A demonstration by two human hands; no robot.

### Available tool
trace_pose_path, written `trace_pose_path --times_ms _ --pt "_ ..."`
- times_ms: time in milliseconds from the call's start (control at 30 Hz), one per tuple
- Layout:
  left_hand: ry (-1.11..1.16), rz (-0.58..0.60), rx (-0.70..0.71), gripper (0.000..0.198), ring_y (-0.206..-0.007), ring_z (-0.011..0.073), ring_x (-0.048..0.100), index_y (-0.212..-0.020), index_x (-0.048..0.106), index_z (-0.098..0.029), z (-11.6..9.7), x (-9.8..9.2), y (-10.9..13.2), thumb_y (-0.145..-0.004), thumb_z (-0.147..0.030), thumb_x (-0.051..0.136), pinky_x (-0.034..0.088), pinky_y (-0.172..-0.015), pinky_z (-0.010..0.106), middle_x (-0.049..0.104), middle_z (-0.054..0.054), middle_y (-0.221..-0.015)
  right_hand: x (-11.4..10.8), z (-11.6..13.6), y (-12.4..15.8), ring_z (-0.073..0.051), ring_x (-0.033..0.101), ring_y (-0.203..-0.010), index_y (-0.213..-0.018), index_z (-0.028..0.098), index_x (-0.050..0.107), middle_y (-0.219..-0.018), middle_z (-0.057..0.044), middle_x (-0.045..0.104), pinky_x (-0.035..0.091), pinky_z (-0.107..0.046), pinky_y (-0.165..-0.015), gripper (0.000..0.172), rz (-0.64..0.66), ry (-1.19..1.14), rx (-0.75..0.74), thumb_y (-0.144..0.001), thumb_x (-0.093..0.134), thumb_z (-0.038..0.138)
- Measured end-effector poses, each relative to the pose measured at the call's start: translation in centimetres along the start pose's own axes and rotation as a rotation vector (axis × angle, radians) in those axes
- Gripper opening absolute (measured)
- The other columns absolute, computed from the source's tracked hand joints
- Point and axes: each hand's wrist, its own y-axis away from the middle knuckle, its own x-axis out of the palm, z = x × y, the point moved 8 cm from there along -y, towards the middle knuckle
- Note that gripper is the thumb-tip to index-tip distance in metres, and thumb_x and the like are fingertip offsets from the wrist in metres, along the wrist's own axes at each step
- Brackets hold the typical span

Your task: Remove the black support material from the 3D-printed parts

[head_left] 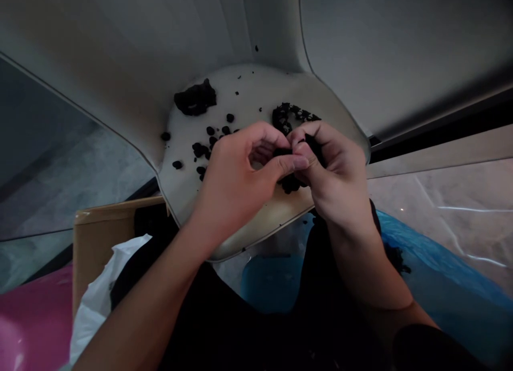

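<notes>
Above a pale chair seat [256, 210], my two hands meet with thumbs and fingertips pinched together. My right hand [336, 162] is closed on a black, knobbly piece [292, 185] that hangs below the fingers. My left hand [240, 173] pinches at the same piece from the other side; the exact spot between the fingertips is hidden. Just behind the fingers shows a curved black strip with an openwork, bumpy edge [282, 114]. Whether it joins the held piece I cannot tell. Small black lumps [210, 130] lie scattered left of my hands.
A larger black crumpled piece [195, 97] rests at the seat's back left. To the left stand a cardboard box [102, 229], a white bag [96, 301] and a pink object [36, 317]. A blue plastic bag [433, 264] lies right, a blue container [272, 280] below.
</notes>
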Motion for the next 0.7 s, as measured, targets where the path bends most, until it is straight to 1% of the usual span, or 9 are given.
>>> trace_pose_path --times_ms 133,233,333,367,433,533,567,633,700 --pt "-0.196 0.008 0.104 0.009 -0.085 0.017 0.076 -0.094 0.08 -0.024 -1.4 0.2 0.5 -0.102 -0.029 0.08 0.057 -0.073 0.03 0.082 -0.002 -0.089 -0.4 -0.6 0.5 -0.019 0.067 -0.096 -0.098 0.024 0.072 -0.096 -0.002 0.066 0.057 -0.029 -0.076 0.021 -0.055 -0.028 0.022 -0.107 0.075 0.043" --pt "-0.345 -0.003 0.188 0.013 -0.082 0.0185 0.074 -0.09 0.077 -0.024 -2.6 -0.1 0.6 -0.102 -0.029 0.08 0.053 -0.068 0.032 0.079 -0.002 -0.086 -0.6 -0.9 0.9 -0.017 0.067 -0.091 -0.098 0.025 0.072 -0.094 -0.001 0.065 0.056 -0.026 -0.07 0.017 -0.082 -0.052 0.048 -0.107 0.074 0.039" --pt "-0.471 -0.002 0.255 0.012 -0.078 0.0183 0.071 -0.091 0.074 -0.025 -3.5 -0.3 0.7 -0.1 -0.025 0.081 0.053 -0.071 0.033 0.077 -0.003 -0.083 -0.4 -0.8 0.8 -0.016 0.068 -0.087 -0.1 0.025 0.071 -0.091 0.0 0.065 0.056 -0.025 -0.065 0.02 -0.07 -0.043 0.078 -0.106 0.075 0.043" --pt "-0.497 0.019 0.269 0.011 -0.078 0.018 0.071 -0.092 0.074 -0.025 -3.6 -0.2 0.9 -0.099 -0.022 0.081 0.054 -0.073 0.034 0.076 -0.003 -0.083 -0.2 -0.6 0.6 -0.016 0.069 -0.086 -0.102 0.025 0.071 -0.091 0.0 0.065 0.057 -0.025 -0.065 0.022 -0.059 -0.026 0.08 -0.105 0.077 0.045" --pt "-0.514 0.129 0.286 0.015 -0.08 0.0184 0.07 -0.089 0.073 -0.024 -3.5 0.5 1.5 -0.097 -0.013 0.078 0.055 -0.073 0.033 0.075 -0.002 -0.084 0.3 0.1 -0.3 -0.019 0.072 -0.087 -0.108 0.026 0.072 -0.092 0.0 0.067 0.061 -0.028 -0.065 0.027 -0.033 0.017 0.067 -0.101 0.082 0.05" --pt "-0.413 0.279 0.273 0.024 -0.088 0.0184 0.073 -0.086 0.073 -0.024 -3.1 1.4 2.5 -0.097 -0.003 0.072 0.058 -0.071 0.028 0.078 -0.002 -0.088 1.2 1.2 -2.0 -0.022 0.076 -0.09 -0.114 0.028 0.073 -0.094 -0.001 0.071 0.064 -0.032 -0.066 0.034 0.008 0.049 0.036 -0.095 0.088 0.052" --pt "-0.373 0.271 0.251 0.022 -0.091 0.0178 0.075 -0.09 0.076 -0.024 -2.9 1.2 2.5 -0.099 -0.004 0.072 0.06 -0.073 0.027 0.08 -0.003 -0.092 1.3 1.5 -2.4 -0.023 0.076 -0.091 -0.115 0.028 0.074 -0.095 -0.001 0.072 0.065 -0.033 -0.066 0.035 0.019 0.055 0.029 -0.095 0.089 0.052" --pt "-0.32 0.184 0.196 0.015 -0.093 0.0169 0.078 -0.101 0.081 -0.027 -2.4 0.3 2.1 -0.101 -0.013 0.078 0.063 -0.078 0.027 0.083 -0.004 -0.1 1.1 2.2 -2.7 -0.024 0.077 -0.092 -0.115 0.029 0.075 -0.096 -0.001 0.074 0.065 -0.034 -0.066 0.033 0.035 0.071 0.016 -0.094 0.09 0.05" --pt "-0.303 0.115 0.153 0.013 -0.094 0.017 0.079 -0.106 0.085 -0.03 -1.8 -0.5 1.4 -0.098 -0.019 0.085 0.064 -0.08 0.028 0.084 -0.004 -0.103 0.4 2.8 -2.3 -0.024 0.078 -0.092 -0.111 0.029 0.077 -0.095 -0.002 0.075 0.066 -0.035 -0.067 0.029 0.038 0.099 -0.001 -0.093 0.091 0.047"
